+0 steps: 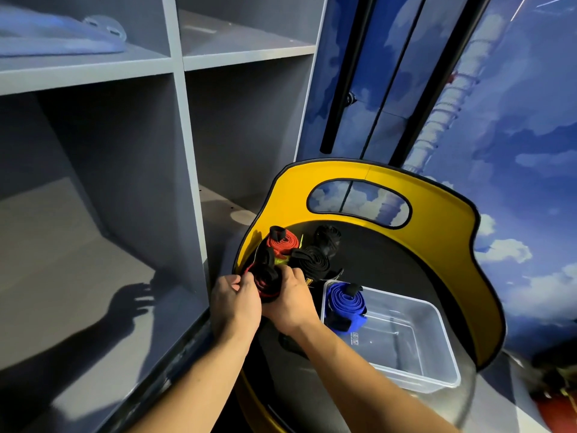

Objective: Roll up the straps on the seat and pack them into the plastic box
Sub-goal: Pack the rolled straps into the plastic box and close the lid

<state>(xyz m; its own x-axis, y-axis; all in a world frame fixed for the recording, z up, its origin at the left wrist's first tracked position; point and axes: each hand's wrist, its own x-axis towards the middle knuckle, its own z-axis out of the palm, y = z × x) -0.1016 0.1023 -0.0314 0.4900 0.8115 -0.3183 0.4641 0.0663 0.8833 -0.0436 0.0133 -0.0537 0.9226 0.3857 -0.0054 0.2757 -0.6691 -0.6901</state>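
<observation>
Red-and-black strap (pixel 265 284) sits bunched between both hands over the seat (pixel 390 264); the left hand (pixel 235 303) and right hand (pixel 288 303) each curl their fingers (pixel 288 271) around it. A rolled blue strap (pixel 345 303) lies in the clear plastic box (pixel 437 345). Red (pixel 282 243) and black rolls (pixel 312 260) lie just behind the hands.

text: none readable | plastic box (pixel 415 364): small dark print on near-left wall, perhaps recycling marks, too small to read | yellow tag (pixel 309 282) by straps: black marks, blurred, illegible
</observation>
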